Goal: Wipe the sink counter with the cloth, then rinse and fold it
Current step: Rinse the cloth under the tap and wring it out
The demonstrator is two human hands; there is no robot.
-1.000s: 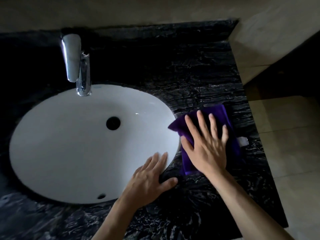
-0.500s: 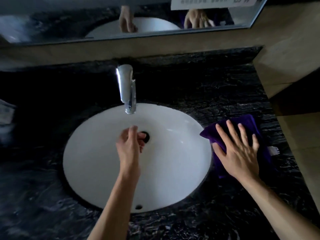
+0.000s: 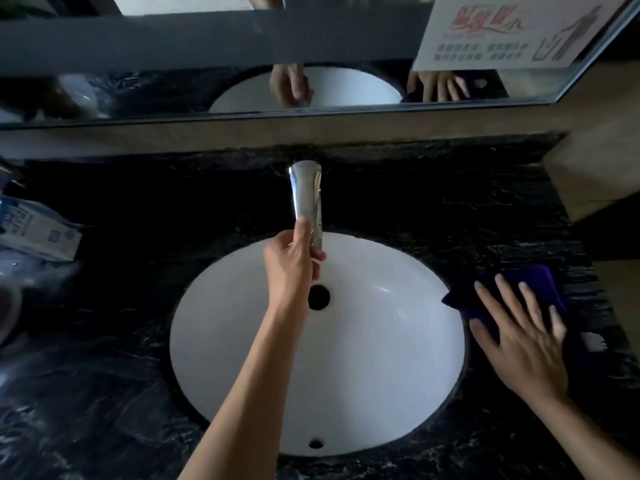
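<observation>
Right now my left hand (image 3: 291, 261) is up at the faucet (image 3: 306, 199), thumb laid along its near side and fingers curled round the spout end, over the white sink (image 3: 381, 375). No water shows yet, as far as I can tell. My right hand (image 3: 523, 341) lies flat and spread, fingers straight, pressing the purple cloth (image 3: 533, 282) onto the dark stone surface (image 3: 467, 209) just right of the basin rim, one corner of the cloth reaching that rim.

I judge this to be the turn from wiping to rinsing, so the point is to get water running before the cloth moves. I cannot see a lever or knob; it may be a sensor tap or one worked at the spout, so I would feel for whatever gives rather than force it. A gentle stream is better than a hard one, since the basin is shallow and splash would wet the stone I mean to leave clean.

Once water flows, I should gather the cloth into my right hand rather than drag it, lifting it over the rim so nothing it picked up smears back. The packet (image 3: 38, 233) at the far left sits well apart from all this.
</observation>
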